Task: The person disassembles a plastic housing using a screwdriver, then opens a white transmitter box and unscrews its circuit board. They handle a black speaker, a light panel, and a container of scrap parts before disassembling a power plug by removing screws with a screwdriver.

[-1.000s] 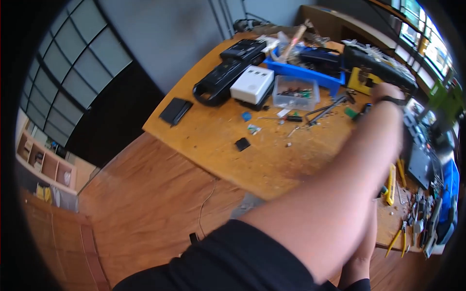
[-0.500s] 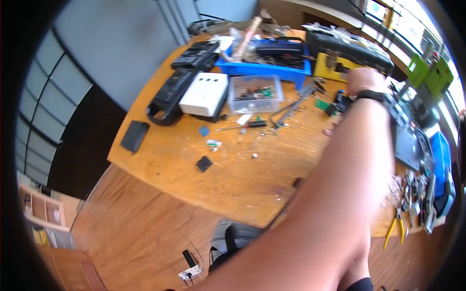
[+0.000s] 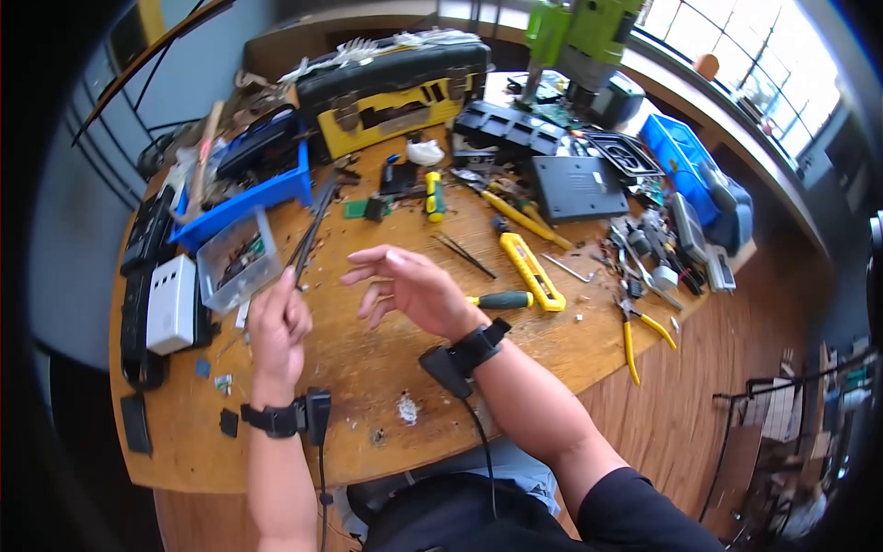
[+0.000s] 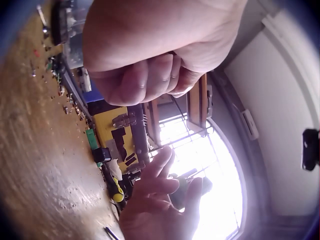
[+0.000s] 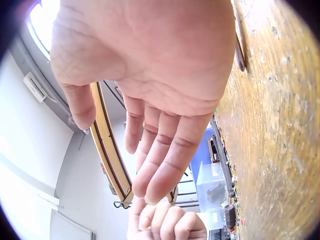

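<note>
My left hand (image 3: 279,327) is raised over the left half of the wooden table (image 3: 331,442). Its fingers are curled into the palm and nothing shows in its grip. To its right my right hand (image 3: 414,290) hovers palm inward, fingers loosely spread and holding nothing. A gap separates the two hands. Dark metal rods (image 3: 315,225) and a clear plastic box (image 3: 241,291) of small parts lie beyond the left hand. Nearest the right hand are tweezers (image 3: 464,256), a green-handled screwdriver (image 3: 504,300) and a yellow utility knife (image 3: 532,270).
A blue tray (image 3: 248,204) and a black-and-yellow toolbox (image 3: 395,87) line the back. A green drill press (image 3: 589,41) stands at back right. Yellow-handled pliers (image 3: 635,324) lie by the right edge, a white box (image 3: 172,304) at left.
The head view has swung to the right. The arm stretched across the table toward the toolbox has drawn back, and both hands are now apart above the near part of the table.
</note>
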Demonstrator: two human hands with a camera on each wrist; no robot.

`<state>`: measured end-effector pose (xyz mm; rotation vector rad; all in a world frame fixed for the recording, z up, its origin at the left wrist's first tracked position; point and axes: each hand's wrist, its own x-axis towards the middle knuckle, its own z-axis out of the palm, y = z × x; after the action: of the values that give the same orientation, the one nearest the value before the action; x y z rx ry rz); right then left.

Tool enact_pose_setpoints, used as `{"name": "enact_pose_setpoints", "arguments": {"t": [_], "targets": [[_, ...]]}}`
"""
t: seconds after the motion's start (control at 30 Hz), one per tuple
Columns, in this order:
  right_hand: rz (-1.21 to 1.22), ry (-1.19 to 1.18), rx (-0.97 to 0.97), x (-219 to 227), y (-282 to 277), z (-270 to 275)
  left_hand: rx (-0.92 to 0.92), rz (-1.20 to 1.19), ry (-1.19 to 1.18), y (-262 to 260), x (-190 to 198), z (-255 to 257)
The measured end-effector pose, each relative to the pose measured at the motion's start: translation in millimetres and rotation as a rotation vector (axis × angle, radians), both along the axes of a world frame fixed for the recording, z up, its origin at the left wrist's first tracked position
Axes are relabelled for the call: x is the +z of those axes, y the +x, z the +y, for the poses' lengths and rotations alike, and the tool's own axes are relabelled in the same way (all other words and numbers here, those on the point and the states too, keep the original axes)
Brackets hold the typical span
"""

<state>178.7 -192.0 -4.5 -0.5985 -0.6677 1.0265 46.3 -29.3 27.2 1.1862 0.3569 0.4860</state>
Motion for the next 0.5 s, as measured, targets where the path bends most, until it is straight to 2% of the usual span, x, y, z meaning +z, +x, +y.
{"name": "enact_pose_setpoints", "arguments": {"t": [0.03, 0.07, 0.13, 0.17, 0.23, 0.3, 0.5], "targets": [[0.004, 0.005, 0.011, 0, -1, 0, -0.069, -0.061, -0.127, -7, -8, 6], [-0.002, 0.010, -0.008, -1, 0, 0, -0.089, -0.066, -0.123, -10, -12, 7], [0.013, 0.024, 0.018, -3, 0, 1, -0.124, -0.111, -0.325, -12, -18, 8], [0.008, 0.028, 0.001, -3, 1, 1, -0.143, -0.113, -0.322, -11, -18, 10], [0.008, 0.038, 0.025, -4, 1, 1, -0.140, -0.184, -0.461, -10, -21, 11], [0.008, 0.029, 0.017, -5, 1, 2, -0.202, -0.222, -0.470, -12, -26, 14], [0.019, 0.012, 0.044, -6, 0, 3, -0.228, -0.256, -0.520, -14, -28, 13]]}}
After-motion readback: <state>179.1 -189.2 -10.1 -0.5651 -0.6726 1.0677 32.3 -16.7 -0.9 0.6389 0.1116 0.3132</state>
